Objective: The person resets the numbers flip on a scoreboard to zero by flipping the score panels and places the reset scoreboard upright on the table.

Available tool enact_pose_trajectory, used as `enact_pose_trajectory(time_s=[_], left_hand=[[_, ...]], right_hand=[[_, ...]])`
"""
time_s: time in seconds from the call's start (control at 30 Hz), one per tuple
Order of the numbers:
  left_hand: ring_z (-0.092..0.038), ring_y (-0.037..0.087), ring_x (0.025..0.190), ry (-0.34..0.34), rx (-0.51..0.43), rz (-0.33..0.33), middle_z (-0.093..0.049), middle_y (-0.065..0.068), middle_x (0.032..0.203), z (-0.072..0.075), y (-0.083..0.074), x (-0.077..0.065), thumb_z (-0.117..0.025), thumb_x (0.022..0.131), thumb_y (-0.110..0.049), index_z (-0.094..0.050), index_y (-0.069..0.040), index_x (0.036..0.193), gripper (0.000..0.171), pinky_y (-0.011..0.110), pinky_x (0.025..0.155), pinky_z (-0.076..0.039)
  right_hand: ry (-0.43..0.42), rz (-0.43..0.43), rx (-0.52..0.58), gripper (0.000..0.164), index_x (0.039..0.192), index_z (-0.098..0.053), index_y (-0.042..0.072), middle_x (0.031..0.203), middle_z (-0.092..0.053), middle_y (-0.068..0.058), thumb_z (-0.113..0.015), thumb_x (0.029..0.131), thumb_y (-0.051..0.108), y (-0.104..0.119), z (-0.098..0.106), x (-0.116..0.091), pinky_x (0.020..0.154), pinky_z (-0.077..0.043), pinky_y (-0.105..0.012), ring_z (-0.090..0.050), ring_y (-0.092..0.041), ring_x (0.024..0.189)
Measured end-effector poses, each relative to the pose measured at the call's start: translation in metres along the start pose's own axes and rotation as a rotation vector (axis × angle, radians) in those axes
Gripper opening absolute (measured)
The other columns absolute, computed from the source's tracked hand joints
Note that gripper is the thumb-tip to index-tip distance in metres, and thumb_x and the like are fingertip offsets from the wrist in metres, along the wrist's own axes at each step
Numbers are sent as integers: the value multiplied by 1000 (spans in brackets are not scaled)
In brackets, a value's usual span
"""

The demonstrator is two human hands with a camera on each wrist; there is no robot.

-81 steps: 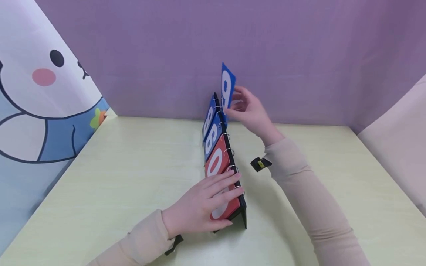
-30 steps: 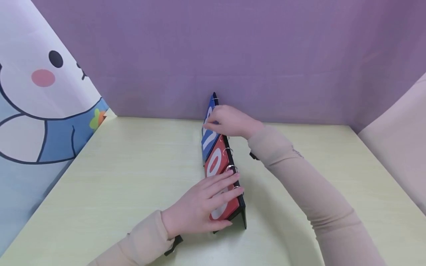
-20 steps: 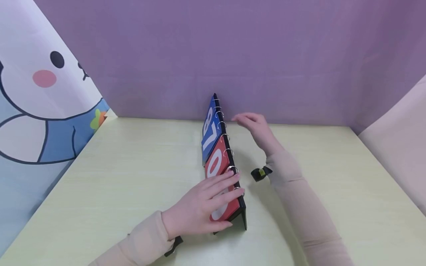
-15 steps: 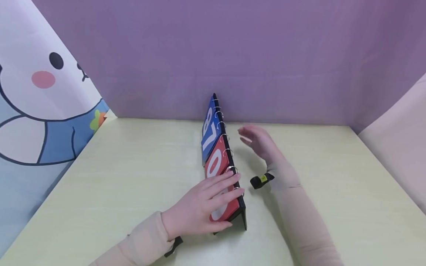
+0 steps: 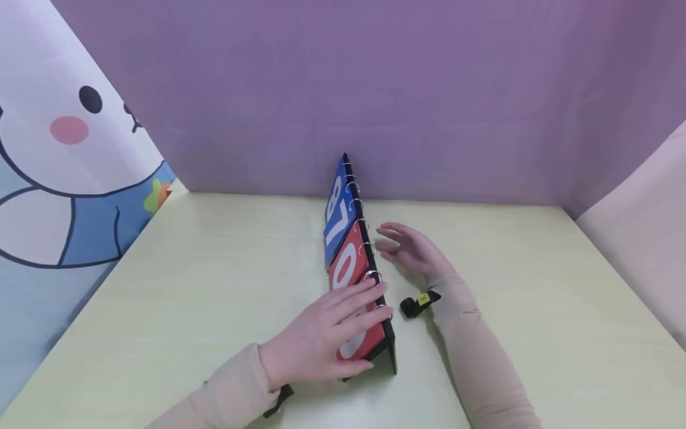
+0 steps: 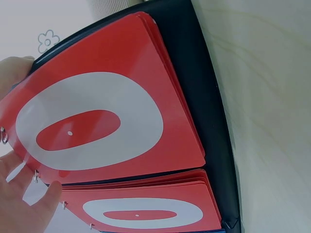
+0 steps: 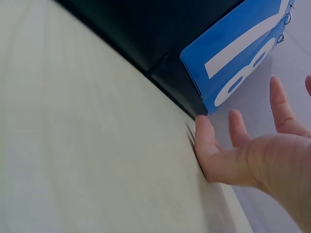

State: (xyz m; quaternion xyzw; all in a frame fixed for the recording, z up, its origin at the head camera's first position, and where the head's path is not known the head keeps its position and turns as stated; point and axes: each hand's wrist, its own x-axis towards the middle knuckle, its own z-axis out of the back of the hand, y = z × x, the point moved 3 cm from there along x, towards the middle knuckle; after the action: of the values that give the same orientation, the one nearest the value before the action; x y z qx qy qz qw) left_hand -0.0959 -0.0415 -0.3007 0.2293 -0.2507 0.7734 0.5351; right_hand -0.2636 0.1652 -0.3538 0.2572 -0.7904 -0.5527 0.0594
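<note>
A black tabletop flip scoreboard (image 5: 393,356) stands like a tent, its number cards hung on metal rings along the top edge. Blue cards (image 5: 339,229) showing 7 and 8 face left at the far end; red cards (image 5: 358,253) showing 0 fill the near end. My left hand (image 5: 316,339) rests on the near red card, fingers outstretched to the ringed edge, thumb by the near end. Right of the board, my right hand (image 5: 412,250) holds nothing, its fingers relaxed. In the right wrist view, blue cards (image 7: 214,51) hang beyond the fingertips.
The scoreboard stands on a pale yellow table (image 5: 214,268). A purple backdrop (image 5: 455,107) rises behind it, and a cloth with a cartoon print (image 5: 37,161) hangs at the left. Black straps (image 5: 420,304) hang at both wrists.
My right hand turned a blue 9 card over, reached across to the blue cards, then drew back right and down toward the table. The near blue number now reads 7. My left hand stayed put.
</note>
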Motion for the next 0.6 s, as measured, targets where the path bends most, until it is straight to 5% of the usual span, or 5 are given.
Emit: enact_pose_trajectory(time_s=[0.3,0.6], left_hand=[[-39,26,135,16,13,9,-42,11,146,-1,0,1,-81,73,-37,-43,-12,138,79,41,107,-39],[-39,26,135,11,11,1,-42,11,146,-2,1,0,-80,74,-37,-43,-11,138,79,41,108,-39]], right_hand=[[12,-32,111,27,121,-53,12,152,-17,-21,-36,103,24,-8,-1,1,94,-46,-31,-54,-24,110],[-86,-46,237,51,143,-26,3,150,-23,-20,-45,100,24,-16,4,2,107,-38,-33,-48,-26,118]])
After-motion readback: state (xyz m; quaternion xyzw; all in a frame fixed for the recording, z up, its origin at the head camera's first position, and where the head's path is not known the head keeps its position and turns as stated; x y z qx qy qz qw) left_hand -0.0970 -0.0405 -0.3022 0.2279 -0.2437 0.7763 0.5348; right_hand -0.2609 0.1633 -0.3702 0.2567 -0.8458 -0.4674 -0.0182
